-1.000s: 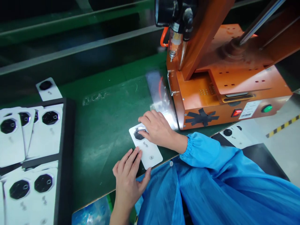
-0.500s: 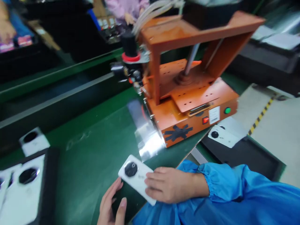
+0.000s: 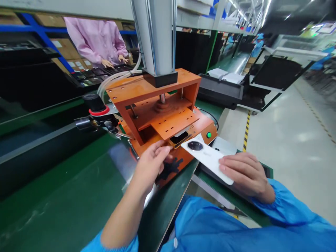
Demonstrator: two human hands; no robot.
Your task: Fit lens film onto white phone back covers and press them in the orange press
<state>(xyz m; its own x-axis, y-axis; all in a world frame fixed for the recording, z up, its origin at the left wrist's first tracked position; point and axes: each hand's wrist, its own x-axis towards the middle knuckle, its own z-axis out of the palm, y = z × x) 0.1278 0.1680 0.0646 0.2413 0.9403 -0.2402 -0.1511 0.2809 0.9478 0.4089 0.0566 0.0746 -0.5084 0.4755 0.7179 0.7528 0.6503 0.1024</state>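
Note:
My right hand [image 3: 245, 171] grips the lower end of a white phone [image 3: 210, 159] between thumb and fingers. Its back faces up, with a large round black camera module at the far end. The phone is held up, tilted, off the front right corner of an orange press [image 3: 189, 154]. My left hand [image 3: 154, 157] is at the front of this press, its fingers loosely curled and nothing visible in them. Beside those fingers, under the raised orange plate [image 3: 178, 124], a dark rectangular recess [image 3: 180, 138] shows in the press bed.
A green button [image 3: 208, 134] glows on the press front. A white panel [image 3: 223, 145] lies to its right, partly hidden by the phone. A valve with a red ring [image 3: 99, 111] stands at the left. Beyond, a person in pink [image 3: 98, 42] works, and a grey bin [image 3: 220, 89] holds white items.
My right hand has lifted the white phone off the green table and carried it right, beside the press. My left hand has moved forward to the press front. The view has tilted up.

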